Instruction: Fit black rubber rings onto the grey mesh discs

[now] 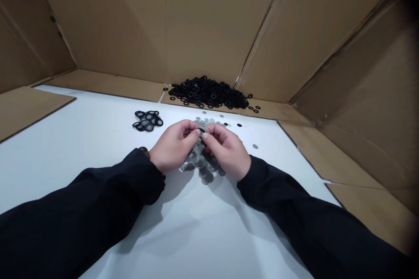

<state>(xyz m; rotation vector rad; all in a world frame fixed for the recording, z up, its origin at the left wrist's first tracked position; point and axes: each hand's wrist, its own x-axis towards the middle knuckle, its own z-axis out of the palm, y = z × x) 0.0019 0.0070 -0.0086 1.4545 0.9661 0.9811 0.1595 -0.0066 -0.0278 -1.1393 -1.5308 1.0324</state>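
Observation:
Between my fingertips is a small black ring [201, 130], pinched from both sides above the table's middle. My left hand [175, 146] grips its left edge with thumb and forefinger. On the other edge is my right hand [226, 148], also closed in a pinch. Fingers hide most of the ring, so its centre cannot be made out. Under and around both hands lies a heap of thin grey discs [207, 173]. To the left of them sits a small cluster of black rings with grey discs inside [148, 120].
A large pile of black rings [209, 93] rests on a cardboard strip at the back. Cardboard walls [203, 22] stand around the white table [157, 239]. One loose grey disc [255, 146] and a black piece [239, 125] lie right of the heap.

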